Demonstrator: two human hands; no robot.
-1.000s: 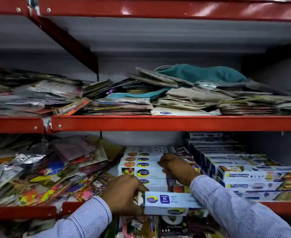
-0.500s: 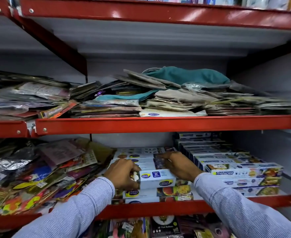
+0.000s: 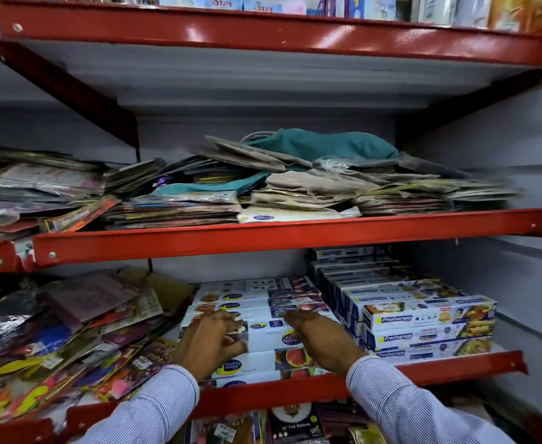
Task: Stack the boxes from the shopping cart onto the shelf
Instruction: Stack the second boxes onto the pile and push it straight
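Note:
A white box with a blue logo (image 3: 264, 336) lies on top of the front of the middle box stack (image 3: 247, 294) on the lower red shelf (image 3: 449, 366). My left hand (image 3: 207, 342) rests on the box's left end with fingers spread. My right hand (image 3: 325, 342) lies palm down on its right end, fingers apart. Neither hand closes around the box. The shopping cart is out of view.
A taller stack of Freshwrapp boxes (image 3: 423, 318) stands just right of my hands. Loose colourful packets (image 3: 71, 334) are heaped on the left. The shelf above (image 3: 263, 237) carries piles of flat packets and cloth bags. More packets hang below the shelf.
The box went from the shelf's front edge up onto the middle stack and further in. Both hands have loosened from gripping its ends to lying flat on it.

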